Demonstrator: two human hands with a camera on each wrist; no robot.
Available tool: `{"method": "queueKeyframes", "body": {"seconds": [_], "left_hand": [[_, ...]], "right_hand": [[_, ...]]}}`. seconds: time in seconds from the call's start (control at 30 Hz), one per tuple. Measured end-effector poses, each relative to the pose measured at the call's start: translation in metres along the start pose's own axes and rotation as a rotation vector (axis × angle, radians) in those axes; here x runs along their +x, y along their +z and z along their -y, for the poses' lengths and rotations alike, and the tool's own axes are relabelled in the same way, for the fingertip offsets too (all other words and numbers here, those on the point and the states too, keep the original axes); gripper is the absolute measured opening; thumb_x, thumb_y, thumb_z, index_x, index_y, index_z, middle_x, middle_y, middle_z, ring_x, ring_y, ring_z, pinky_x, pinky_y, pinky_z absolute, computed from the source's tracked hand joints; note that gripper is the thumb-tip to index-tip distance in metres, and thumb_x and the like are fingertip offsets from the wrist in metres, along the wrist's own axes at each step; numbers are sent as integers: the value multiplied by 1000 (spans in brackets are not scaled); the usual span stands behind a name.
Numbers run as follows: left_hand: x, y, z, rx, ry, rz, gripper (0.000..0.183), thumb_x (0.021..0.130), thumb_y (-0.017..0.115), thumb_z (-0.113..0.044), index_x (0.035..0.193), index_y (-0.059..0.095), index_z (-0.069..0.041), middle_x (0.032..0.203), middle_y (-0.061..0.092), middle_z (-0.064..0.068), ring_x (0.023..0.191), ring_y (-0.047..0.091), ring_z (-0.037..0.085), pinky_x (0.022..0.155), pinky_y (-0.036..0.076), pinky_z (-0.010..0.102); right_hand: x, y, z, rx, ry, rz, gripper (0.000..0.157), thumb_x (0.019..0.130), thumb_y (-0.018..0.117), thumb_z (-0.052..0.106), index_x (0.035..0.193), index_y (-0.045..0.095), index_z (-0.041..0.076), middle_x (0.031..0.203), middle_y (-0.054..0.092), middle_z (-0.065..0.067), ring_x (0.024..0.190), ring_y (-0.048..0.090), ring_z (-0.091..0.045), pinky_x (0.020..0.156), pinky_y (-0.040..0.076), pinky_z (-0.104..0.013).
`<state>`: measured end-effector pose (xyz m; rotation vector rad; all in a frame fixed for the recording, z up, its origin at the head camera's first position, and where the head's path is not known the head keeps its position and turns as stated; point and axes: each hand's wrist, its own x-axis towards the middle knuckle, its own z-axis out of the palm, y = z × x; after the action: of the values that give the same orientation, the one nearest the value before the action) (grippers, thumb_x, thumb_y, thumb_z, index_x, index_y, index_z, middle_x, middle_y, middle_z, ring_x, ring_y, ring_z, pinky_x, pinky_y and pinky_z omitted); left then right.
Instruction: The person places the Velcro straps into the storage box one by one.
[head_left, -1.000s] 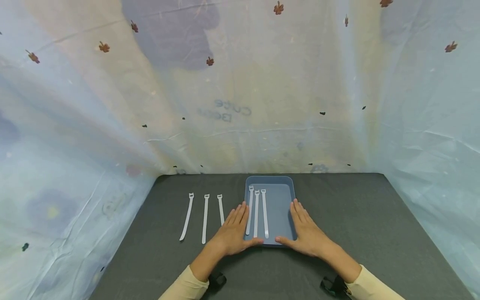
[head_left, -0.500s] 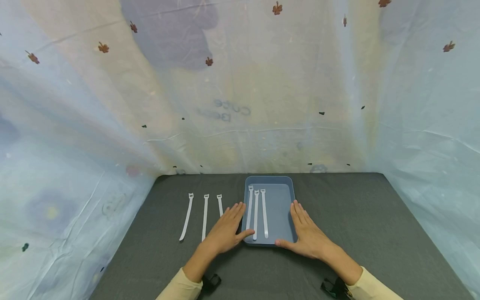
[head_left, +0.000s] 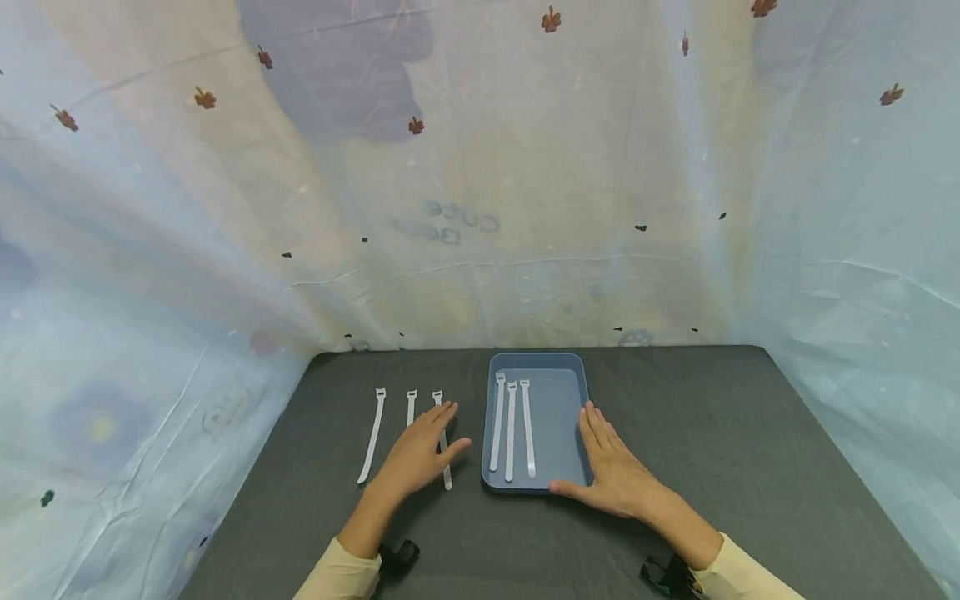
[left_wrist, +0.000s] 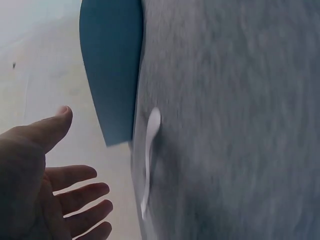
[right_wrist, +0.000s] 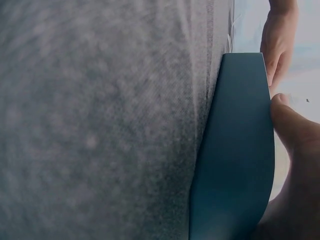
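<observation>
A blue-grey rectangular tray (head_left: pixel 558 425) lies on the dark table, with three white cable straps (head_left: pixel 528 429) side by side in its left half. Left of the tray are three more straps: one at the far left (head_left: pixel 372 437), a middle one (head_left: pixel 411 406) and the nearest one (head_left: pixel 447 475). My left hand (head_left: pixel 414 454) is over the latter two, hiding parts of them. Its fingers are extended, holding nothing; in the left wrist view they hang apart above one strap (left_wrist: pixel 151 145). My right hand (head_left: pixel 617 473) rests against the tray's right side with straight fingers, thumb at the front rim.
Dark cloth covers the table (head_left: pixel 697 425). A pale printed sheet (head_left: pixel 525 167) hangs behind it and along both sides. Black wrist straps (head_left: pixel 399 560) show under both forearms.
My left hand has left the tray's left side and moved left over the straps on the table. The right hand has stayed at the tray.
</observation>
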<state>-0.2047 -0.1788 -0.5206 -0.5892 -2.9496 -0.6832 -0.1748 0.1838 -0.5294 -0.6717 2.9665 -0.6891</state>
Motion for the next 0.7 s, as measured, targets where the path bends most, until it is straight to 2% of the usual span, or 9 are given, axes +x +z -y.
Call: {"method": "queueKeyframes", "body": {"seconds": [0.3,0.5,0.7], "left_hand": [[-3,-19,29,-86,-128,-40,70,107,67,-47,162,48,-7,164,46,22,151,42,48,120,36,69],[-5,-28,48,-142,-175,-54,63,108,65,-44,158,53,-8,162,48,23,151,43,48,118,37,70],[-5,-37,61,-176,-211,-68,57,109,66,-39,153,56,-4,158,52,23,149,44,49,119,37,70]], "right_hand": [[0,1,1,18,9,6,133,89,68,80,167,10,-10,177,2,-28,164,8,-45,131,18,-60],[0,1,1,13,10,5,134,89,67,81,167,10,-10,177,2,-28,164,8,-45,132,18,-60],[-1,0,1,1,11,8,133,89,66,81,167,10,-11,177,2,-29,164,9,-45,131,18,-60]]}}
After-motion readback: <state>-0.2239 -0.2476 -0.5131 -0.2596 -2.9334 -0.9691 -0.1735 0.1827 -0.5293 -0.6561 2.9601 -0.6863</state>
